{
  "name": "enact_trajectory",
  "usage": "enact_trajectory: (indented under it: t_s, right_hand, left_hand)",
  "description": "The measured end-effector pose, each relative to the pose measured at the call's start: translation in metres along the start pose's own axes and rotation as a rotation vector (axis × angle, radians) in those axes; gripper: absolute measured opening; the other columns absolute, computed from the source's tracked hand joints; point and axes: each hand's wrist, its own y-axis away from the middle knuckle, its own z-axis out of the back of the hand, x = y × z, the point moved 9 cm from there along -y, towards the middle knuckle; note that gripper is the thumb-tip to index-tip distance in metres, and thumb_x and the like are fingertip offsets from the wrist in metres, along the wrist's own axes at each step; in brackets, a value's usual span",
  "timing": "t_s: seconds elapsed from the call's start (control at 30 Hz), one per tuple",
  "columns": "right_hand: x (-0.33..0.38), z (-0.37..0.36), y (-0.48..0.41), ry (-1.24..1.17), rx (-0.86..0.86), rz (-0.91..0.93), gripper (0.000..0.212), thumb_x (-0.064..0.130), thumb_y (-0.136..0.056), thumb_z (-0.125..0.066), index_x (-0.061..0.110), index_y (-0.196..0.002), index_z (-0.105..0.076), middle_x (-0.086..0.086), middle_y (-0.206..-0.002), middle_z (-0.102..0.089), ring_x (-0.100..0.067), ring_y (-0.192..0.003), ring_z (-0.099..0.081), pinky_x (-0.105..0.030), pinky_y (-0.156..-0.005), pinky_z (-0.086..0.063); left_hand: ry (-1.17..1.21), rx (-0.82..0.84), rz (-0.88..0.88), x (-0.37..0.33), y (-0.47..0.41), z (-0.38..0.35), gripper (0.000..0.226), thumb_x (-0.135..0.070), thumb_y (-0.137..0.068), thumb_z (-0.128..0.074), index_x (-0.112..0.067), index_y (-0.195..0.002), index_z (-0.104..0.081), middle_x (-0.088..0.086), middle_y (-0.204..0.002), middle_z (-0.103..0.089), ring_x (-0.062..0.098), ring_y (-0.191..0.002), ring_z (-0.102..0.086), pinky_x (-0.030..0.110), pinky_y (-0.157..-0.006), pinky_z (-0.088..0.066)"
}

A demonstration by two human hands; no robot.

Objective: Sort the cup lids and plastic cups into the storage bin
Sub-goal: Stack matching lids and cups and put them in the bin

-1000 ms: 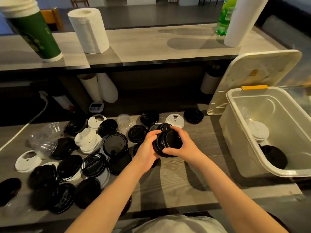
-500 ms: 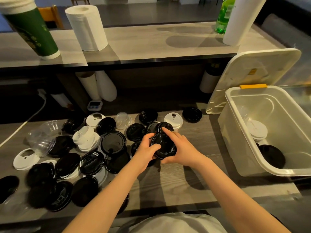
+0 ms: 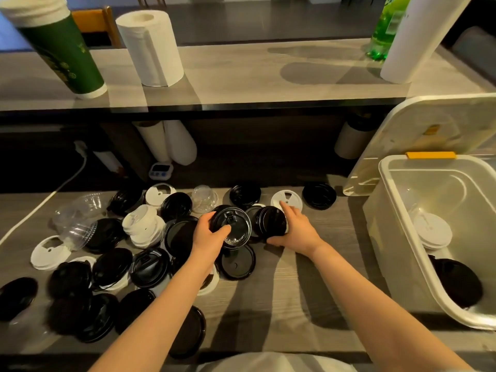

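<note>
Far right on the grey wood-grain counter [image 3: 281,291]: translucent white plastic storage bin [image 3: 386,189], white and black lids inside. Mid-counter among scattered lids: left hand [image 3: 208,237], fingers clamped on a round black plastic lid [image 3: 232,228]; right hand [image 3: 298,229], fingers curled round a stack of black lids [image 3: 269,220].

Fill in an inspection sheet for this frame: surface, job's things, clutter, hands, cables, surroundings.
Surface: grey wood-grain table, with lids spread over its left half.
Job's things: loose black lids, white lids and clear cups on the table; the open storage bin at right holds a white pile and a dark pile.
Clutter: small timer behind the lids; bin cover leaning behind the bin.
Hands: left hand grips a single lid; right hand holds a black stack on edge.
Cables: white cable at far left.
Surroundings: upper counter with a green cup stack, paper towel roll, green bottle and white roll.
</note>
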Motion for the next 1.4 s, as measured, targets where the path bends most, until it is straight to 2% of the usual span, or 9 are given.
enact_trajectory:
  t_s: [0.1,0.2,0.4,0.53,0.7,0.83,1.0,1.23,1.4]
  right_hand:
    - [0.009,-0.010,-0.011,0.048,0.011,0.047,0.107,0.040,-0.068,-0.080,0.021,-0.150,-0.014,-0.004,-0.148,-0.030,-0.031,-0.135,-0.029,-0.043,-0.108,-0.033]
    - [0.011,-0.011,-0.014,0.086,-0.042,0.073,0.102,0.039,-0.068,-0.080,0.020,-0.148,-0.019,-0.004,-0.144,-0.035,-0.028,-0.130,-0.035,-0.039,-0.105,-0.037]
    - [0.013,0.010,-0.004,-0.282,-0.138,0.083,0.093,0.026,-0.069,-0.080,0.023,-0.145,-0.026,0.003,-0.133,-0.031,-0.015,-0.124,-0.038,-0.024,-0.097,-0.036]
    - [0.019,0.016,0.004,-0.330,-0.167,0.114,0.093,0.019,-0.067,-0.080,0.024,-0.144,-0.028,0.009,-0.125,-0.029,-0.011,-0.123,-0.035,-0.021,-0.099,-0.033]
    - [0.004,0.004,0.006,-0.296,-0.129,0.043,0.096,0.021,-0.067,-0.081,0.023,-0.145,-0.026,0.002,-0.132,-0.031,-0.019,-0.128,-0.035,-0.028,-0.104,-0.035]
    - [0.002,0.012,0.018,-0.431,-0.224,0.021,0.097,0.021,-0.065,-0.085,0.019,-0.143,-0.027,0.006,-0.137,-0.035,-0.006,-0.124,-0.035,-0.020,-0.101,-0.030]
    - [0.057,0.002,0.025,-0.433,-0.054,0.238,0.090,0.024,-0.061,-0.086,0.025,-0.136,-0.036,0.011,-0.131,-0.044,-0.004,-0.123,-0.042,-0.023,-0.104,-0.037]
    - [0.086,-0.011,0.028,-0.331,0.030,0.344,0.094,0.021,-0.064,-0.085,0.025,-0.142,-0.033,0.010,-0.138,-0.038,-0.004,-0.129,-0.036,-0.023,-0.109,-0.032]
    - [0.088,-0.020,0.028,-0.217,0.041,0.390,0.102,0.033,-0.062,-0.086,0.032,-0.146,-0.028,0.006,-0.149,-0.031,-0.011,-0.139,-0.027,-0.034,-0.115,-0.027]
  left_hand:
    - [0.050,-0.018,0.014,-0.002,-0.005,0.000,0.041,-0.006,-0.083,-0.065,-0.016,-0.119,-0.049,0.005,-0.111,-0.060,0.020,-0.101,-0.059,0.036,-0.088,-0.051]
    - [0.076,-0.011,0.025,-0.001,-0.009,-0.003,0.044,-0.007,-0.083,-0.066,-0.014,-0.122,-0.048,0.005,-0.111,-0.061,0.017,-0.098,-0.060,0.026,-0.078,-0.048]
    - [0.120,0.045,0.043,-0.002,-0.009,-0.016,0.038,-0.009,-0.086,-0.062,-0.019,-0.119,-0.047,0.005,-0.112,-0.061,0.020,-0.103,-0.060,0.029,-0.078,-0.051]
    - [0.148,0.024,0.059,-0.001,-0.011,-0.013,0.038,-0.012,-0.087,-0.061,-0.021,-0.122,-0.048,0.004,-0.117,-0.060,0.020,-0.106,-0.059,0.031,-0.083,-0.051]
    - [0.165,0.004,0.077,0.003,-0.010,-0.010,0.036,-0.011,-0.087,-0.062,-0.020,-0.119,-0.048,0.006,-0.115,-0.060,0.022,-0.106,-0.059,0.034,-0.084,-0.051]
    - [0.177,-0.016,0.106,0.007,-0.009,-0.004,0.035,-0.009,-0.087,-0.060,-0.021,-0.117,-0.047,0.006,-0.114,-0.060,0.022,-0.104,-0.059,0.031,-0.079,-0.050]
    - [0.188,0.136,0.187,0.010,0.001,-0.020,0.037,-0.010,-0.091,-0.048,-0.019,-0.127,-0.046,0.007,-0.112,-0.060,0.022,-0.104,-0.058,0.034,-0.081,-0.049]
    - [0.542,0.264,0.264,0.001,0.015,-0.034,0.033,-0.015,-0.095,-0.034,-0.009,-0.117,-0.058,0.013,-0.104,-0.065,0.024,-0.096,-0.062,0.034,-0.073,-0.050]
    - [0.422,0.336,0.203,-0.002,0.018,-0.032,0.030,-0.009,-0.093,-0.045,-0.014,-0.121,-0.053,0.011,-0.110,-0.063,0.024,-0.101,-0.061,0.032,-0.078,-0.050]
